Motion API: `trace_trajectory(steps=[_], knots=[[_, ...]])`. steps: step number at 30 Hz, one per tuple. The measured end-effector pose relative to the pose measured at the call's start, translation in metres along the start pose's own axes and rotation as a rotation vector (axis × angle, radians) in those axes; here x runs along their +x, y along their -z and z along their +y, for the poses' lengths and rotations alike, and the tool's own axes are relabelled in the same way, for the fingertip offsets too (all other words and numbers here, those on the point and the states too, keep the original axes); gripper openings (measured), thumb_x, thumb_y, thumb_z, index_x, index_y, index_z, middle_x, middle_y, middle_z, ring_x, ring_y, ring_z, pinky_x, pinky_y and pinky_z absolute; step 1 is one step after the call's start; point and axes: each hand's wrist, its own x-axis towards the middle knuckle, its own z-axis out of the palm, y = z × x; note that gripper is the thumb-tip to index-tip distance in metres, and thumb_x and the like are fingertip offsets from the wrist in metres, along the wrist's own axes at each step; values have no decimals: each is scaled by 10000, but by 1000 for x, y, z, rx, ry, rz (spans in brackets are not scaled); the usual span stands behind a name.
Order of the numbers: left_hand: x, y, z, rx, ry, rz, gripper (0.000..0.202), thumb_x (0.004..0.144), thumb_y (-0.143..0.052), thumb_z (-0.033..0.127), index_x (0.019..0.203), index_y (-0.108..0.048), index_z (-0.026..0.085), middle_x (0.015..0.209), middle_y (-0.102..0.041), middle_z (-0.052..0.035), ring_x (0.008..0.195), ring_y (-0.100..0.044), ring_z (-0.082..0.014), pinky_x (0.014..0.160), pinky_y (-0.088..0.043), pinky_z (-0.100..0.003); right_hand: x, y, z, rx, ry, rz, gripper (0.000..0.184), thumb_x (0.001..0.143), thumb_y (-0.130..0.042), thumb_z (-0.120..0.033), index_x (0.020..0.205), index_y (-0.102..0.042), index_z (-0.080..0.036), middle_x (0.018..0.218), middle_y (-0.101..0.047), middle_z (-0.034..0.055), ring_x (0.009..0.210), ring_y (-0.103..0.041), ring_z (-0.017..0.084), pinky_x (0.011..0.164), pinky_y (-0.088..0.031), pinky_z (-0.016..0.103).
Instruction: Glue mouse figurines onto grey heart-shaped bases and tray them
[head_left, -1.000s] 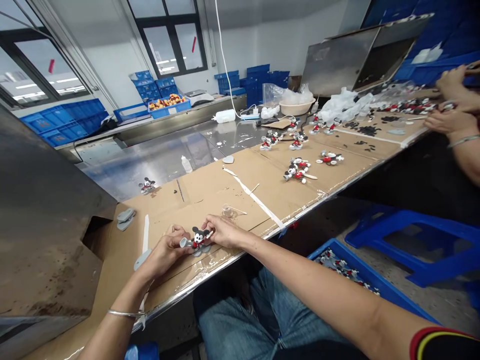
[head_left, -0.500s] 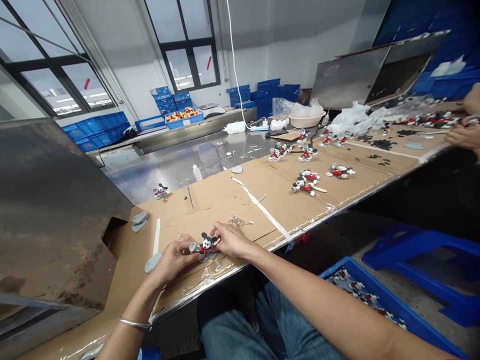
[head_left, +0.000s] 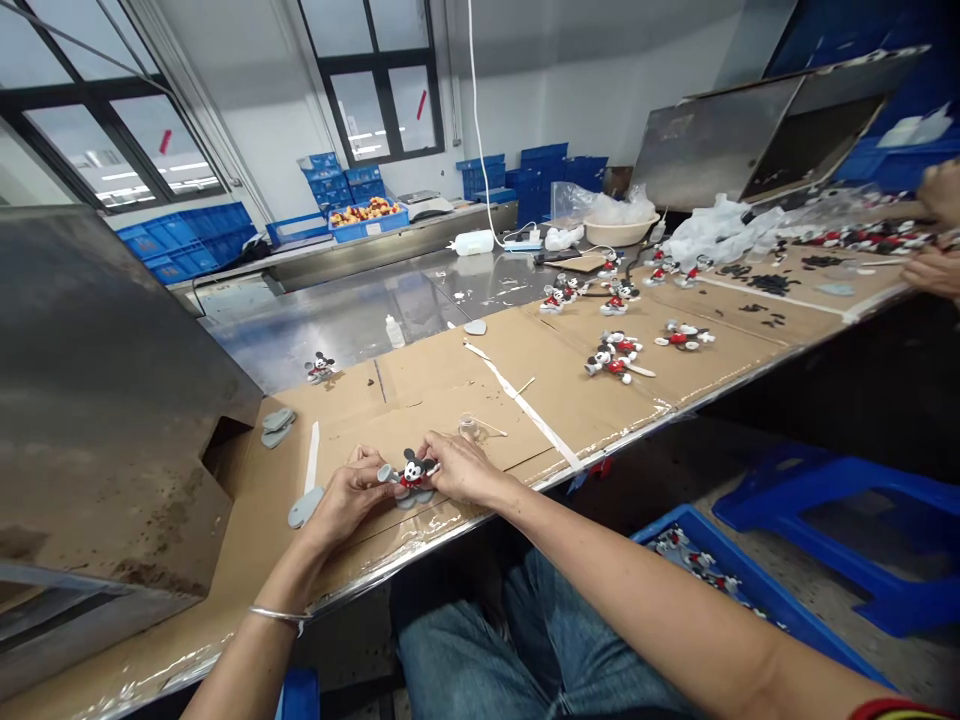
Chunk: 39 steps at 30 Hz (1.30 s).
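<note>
A small mouse figurine with black ears and red shorts lies between my two hands near the front edge of the cardboard-covered bench. My left hand pinches its left side, fingers closed on it. My right hand grips its right side, fingers curled. A grey oval base piece lies just under the figurine. Another grey base piece rests on the cardboard to the left of my left hand.
Several finished figurines lie further right on the cardboard, one stands alone at the back left. A small glue bottle stands on the steel top. Another person's hands work at the far right. A blue crate of figurines sits on the floor.
The view has shifted slightly; both hands stay closed on the same figurine at the bench's front edge, with little movement.
</note>
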Motion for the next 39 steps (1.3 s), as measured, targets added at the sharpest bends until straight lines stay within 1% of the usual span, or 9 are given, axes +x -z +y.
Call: trace_trajectory(steps=[6,12,16,19,22,26,29,33,39], knots=[[-4,-1,2,48,-7,-12,225,836,-626,424,724,-729,258,637,-488,-4,798,-405,-209,755,-344,-325,-2,3,-3,14,-12,7,311,704,-759,-310,957,-600,-228,891,-679,16,884,-618,212,716,-363,291],[3,4,1,73,-49,-96,157,840,-630,378,798,-736,270,809,-648,-32,894,-438,-220,857,-359,-359,-2,4,-2,177,-13,0,322,667,-785,-182,915,-582,-207,763,-667,-24,820,-620,170,673,-389,251],[9,7,0,110,-103,-179,176,853,-615,347,755,-732,258,770,-644,-32,944,-439,-226,913,-347,-373,-4,1,3,332,-12,7,402,640,-791,-118,947,-546,-205,748,-667,-50,759,-624,141,706,-420,252],[9,7,1,105,-98,-176,191,858,-609,356,758,-732,248,749,-638,-30,933,-439,-221,944,-331,-390,-6,-1,8,410,-19,29,382,641,-793,-141,923,-543,-206,734,-661,-56,733,-626,136,723,-437,260],[7,6,2,113,-88,-179,220,876,-582,364,758,-722,241,775,-645,-28,955,-430,-219,955,-323,-401,-8,0,10,462,-35,-12,346,653,-784,-151,896,-544,-204,714,-656,-54,701,-621,134,705,-444,261],[6,6,2,144,-117,-185,220,883,-576,350,744,-703,237,788,-654,-15,963,-437,-209,976,-306,-412,-10,4,10,547,-32,-68,326,682,-755,-128,902,-526,-203,751,-672,-46,739,-635,136,722,-449,260],[7,7,1,159,-121,-195,217,890,-566,336,756,-700,232,808,-654,-18,999,-434,-211,973,-311,-416,-9,6,8,522,-32,-79,305,704,-727,-112,903,-516,-204,744,-668,-52,748,-636,136,735,-448,261],[9,9,0,138,-122,-201,218,886,-570,350,756,-700,232,789,-640,-16,998,-435,-215,961,-319,-427,-6,9,6,406,-6,-111,280,719,-701,-98,912,-526,-200,752,-674,-52,741,-632,131,737,-436,259],[11,9,-1,96,-163,-212,269,887,-559,403,742,-699,226,766,-629,-23,981,-435,-220,926,-332,-409,0,12,6,369,10,-149,275,705,-727,-152,901,-540,-196,766,-682,-41,749,-628,141,713,-426,259]])
